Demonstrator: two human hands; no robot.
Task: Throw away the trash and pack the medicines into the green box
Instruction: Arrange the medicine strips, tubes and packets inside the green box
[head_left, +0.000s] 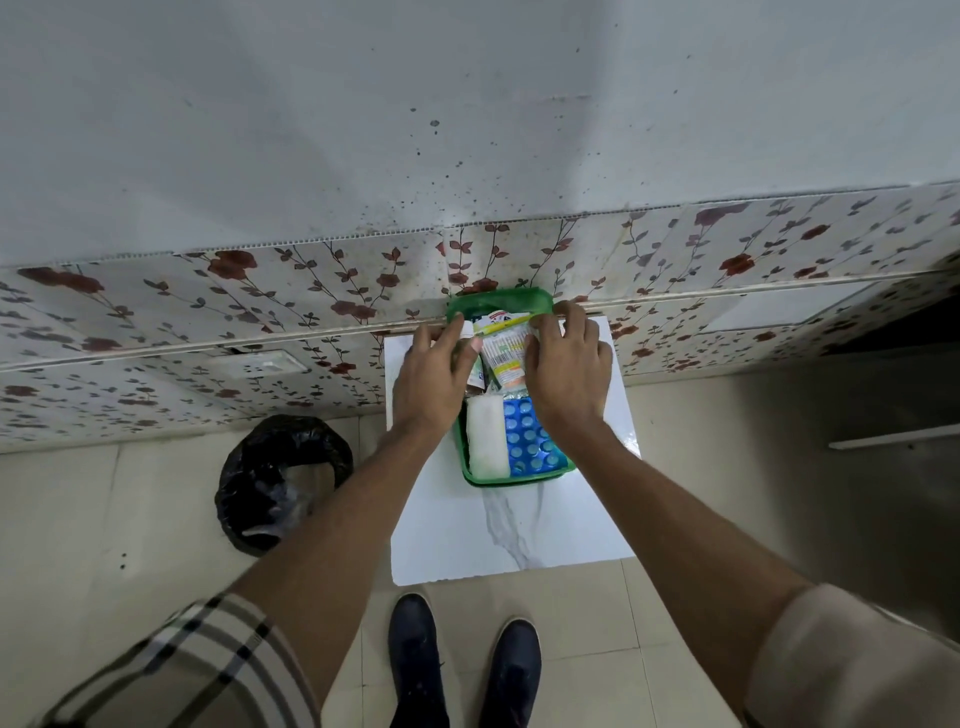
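The green box (519, 479) stands on a white marble-look table top (511, 535). Inside it lie a blue blister pack (532, 441), a white wrapped pad (485, 439) and several printed medicine packets (501, 353). A green lid (498, 301) leans behind the box against the wall. My left hand (434, 382) rests on the box's left side, fingers touching a packet. My right hand (569, 371) lies over the right side, fingertips on the packets. Whether either hand grips a packet is unclear.
A bin lined with a black bag (283, 480) stands on the floor left of the table. A floral-tiled wall ledge (260, 312) runs behind. My dark shoes (462, 665) are on the beige floor tiles below the table's front edge.
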